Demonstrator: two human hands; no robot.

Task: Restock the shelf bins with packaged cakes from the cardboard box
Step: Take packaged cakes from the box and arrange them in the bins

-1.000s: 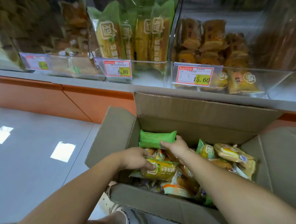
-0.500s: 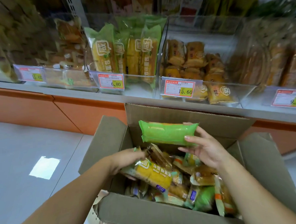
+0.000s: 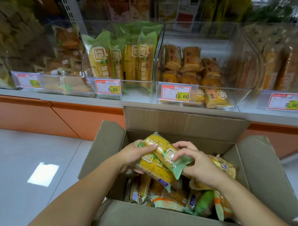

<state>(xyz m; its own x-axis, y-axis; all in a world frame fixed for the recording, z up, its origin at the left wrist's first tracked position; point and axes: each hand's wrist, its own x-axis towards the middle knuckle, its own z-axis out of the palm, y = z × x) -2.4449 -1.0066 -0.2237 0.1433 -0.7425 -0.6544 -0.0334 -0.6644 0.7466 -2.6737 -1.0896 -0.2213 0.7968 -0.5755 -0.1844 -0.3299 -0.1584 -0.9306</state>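
We see two bare forearms coming in from the bottom edge, one from the lower left corner and one from the lower right. No sleeve shows on either; whatever is worn higher up lies outside the view. The left hand (image 3: 133, 155) and the right hand (image 3: 200, 165) are ungloved, and we can make out no ring, watch or band on the wrists and fingers (image 3: 180, 154) that show. The nails we can see look short and unpainted.

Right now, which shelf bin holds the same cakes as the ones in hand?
The bin tagged 6.80: its upright green-and-yellow packs match those in both hands; the 15.60 bin holds small brown cakes.
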